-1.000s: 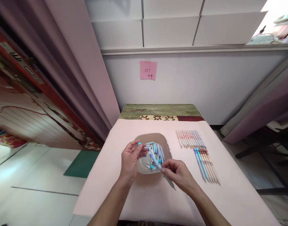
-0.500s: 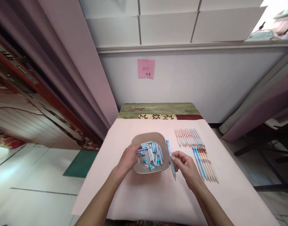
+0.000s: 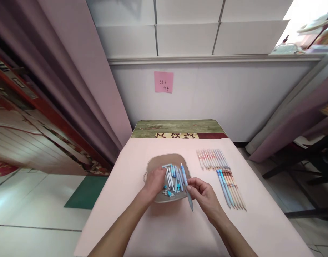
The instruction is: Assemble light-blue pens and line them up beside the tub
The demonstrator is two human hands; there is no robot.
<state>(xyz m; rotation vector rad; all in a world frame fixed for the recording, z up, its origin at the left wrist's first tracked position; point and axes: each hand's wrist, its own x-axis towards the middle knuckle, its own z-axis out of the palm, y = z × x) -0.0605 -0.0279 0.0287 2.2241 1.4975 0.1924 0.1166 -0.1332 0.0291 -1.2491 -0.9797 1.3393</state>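
Note:
Pinched between thumb and fingers of my right hand (image 3: 202, 195) is a pale blue-grey pen (image 3: 190, 200). It slants with its tip down toward me, its blue upper end overlapping the right rim of a grey plastic basin (image 3: 166, 201). My left hand (image 3: 155, 182) reaches into the basin's left side with fingers curled down among the parts; whatever they grip is hidden. Inside the basin lie white pen barrels (image 3: 169, 179), blue and lilac tubes (image 3: 180, 180) and small turquoise clip pieces (image 3: 169, 193).
To the right lies a row of assembled blue and beige pens (image 3: 231, 189). Behind it is another row of clear-barrelled pens (image 3: 212, 159). Pink covering (image 3: 121, 214) spreads over the table, which stands against a white wall (image 3: 206, 96) bearing a pink note (image 3: 164, 82).
My right hand has brought the pen slightly left, over the basin's rim. My left hand has moved right and deeper over the small blue pieces. The view has shifted a little.

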